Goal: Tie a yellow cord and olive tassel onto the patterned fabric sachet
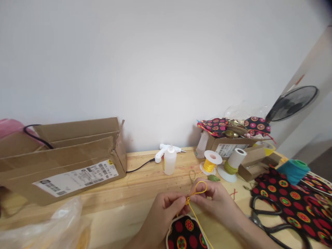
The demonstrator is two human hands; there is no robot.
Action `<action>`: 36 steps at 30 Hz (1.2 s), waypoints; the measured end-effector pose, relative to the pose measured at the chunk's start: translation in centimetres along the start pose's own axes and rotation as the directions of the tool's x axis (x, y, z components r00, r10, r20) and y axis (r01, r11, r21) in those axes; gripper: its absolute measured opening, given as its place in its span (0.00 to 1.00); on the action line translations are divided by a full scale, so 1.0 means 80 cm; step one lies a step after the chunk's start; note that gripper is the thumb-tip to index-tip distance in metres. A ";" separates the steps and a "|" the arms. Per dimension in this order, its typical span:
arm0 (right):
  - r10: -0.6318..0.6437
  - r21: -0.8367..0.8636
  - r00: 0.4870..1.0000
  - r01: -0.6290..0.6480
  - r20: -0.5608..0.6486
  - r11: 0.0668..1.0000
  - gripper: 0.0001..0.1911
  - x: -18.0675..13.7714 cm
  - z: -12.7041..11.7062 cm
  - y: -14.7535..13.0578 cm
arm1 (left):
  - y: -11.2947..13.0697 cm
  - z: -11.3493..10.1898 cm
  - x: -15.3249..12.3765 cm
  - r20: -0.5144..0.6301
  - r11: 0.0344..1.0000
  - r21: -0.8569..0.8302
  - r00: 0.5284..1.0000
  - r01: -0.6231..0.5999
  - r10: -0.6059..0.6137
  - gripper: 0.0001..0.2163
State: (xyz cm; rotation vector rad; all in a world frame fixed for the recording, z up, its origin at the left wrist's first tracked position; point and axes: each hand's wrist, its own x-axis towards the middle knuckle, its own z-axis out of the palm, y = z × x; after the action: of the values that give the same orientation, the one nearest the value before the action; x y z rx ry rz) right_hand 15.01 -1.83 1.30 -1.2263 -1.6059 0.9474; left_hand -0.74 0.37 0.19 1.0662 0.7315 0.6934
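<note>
Above the table (116, 211), both hands (164, 210) (214, 200) pinch yellow cord (187, 200).

In front of the bottle (169, 164), the left hand (164, 209) and right hand (218, 199) pinch a yellow cord (187, 200) at a small knot, a loop rising above it and one strand trailing down past what is probably a pouch (185, 231), cut off by the lower edge. A glue gun (161, 151) lies just behind the bottle. Left of the bottle are an open box (77, 160) and a plastic bag (57, 221). Right of the bottle stand a yellow spool (208, 166) and a green spool (230, 167); farther right of it lie scissors (261, 225) and patterned cloth (294, 207).
</note>
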 end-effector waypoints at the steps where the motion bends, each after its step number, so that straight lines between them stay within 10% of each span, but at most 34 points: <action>1: 0.021 0.031 1.000 -0.021 -0.001 0.999 0.09 0.000 0.000 0.003 | 0.000 0.000 0.000 0.005 1.000 -0.029 1.000 -0.003 0.003 0.09; 12: 0.075 -0.038 0.997 -0.076 -0.032 0.996 0.10 -0.002 0.001 0.009 | -0.003 0.002 0.003 -0.038 0.999 -0.019 0.999 -0.026 0.025 0.10; 36: 0.134 0.393 0.977 -0.190 0.165 0.900 0.15 0.000 -0.001 0.002 | 0.005 0.004 -0.003 -0.099 1.000 0.030 0.995 -0.002 0.005 0.09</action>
State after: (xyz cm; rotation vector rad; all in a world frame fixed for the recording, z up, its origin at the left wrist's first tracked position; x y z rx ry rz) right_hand 15.09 -1.81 1.19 -1.0287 -1.3258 1.4182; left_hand -0.67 0.14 0.70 1.0662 0.8276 0.7446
